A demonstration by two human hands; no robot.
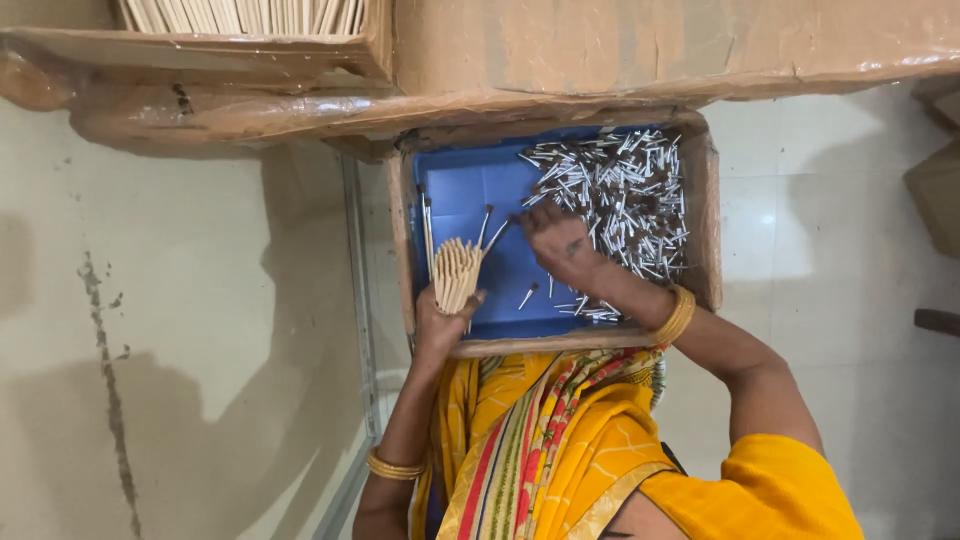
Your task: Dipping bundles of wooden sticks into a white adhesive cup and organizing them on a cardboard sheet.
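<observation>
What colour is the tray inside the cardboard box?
Blue. The tray shows best in the head view, under the loose sticks.

A long brown cardboard shelf point(560, 60), creased and glossy with tape, ran across the top of the frame. At the upper left, a cardboard box of pale wooden sticks point(240, 15) sat on it. A pale, stained tiled floor point(180, 330) filled the left side, crossed by a dark crack point(105, 360).
</observation>
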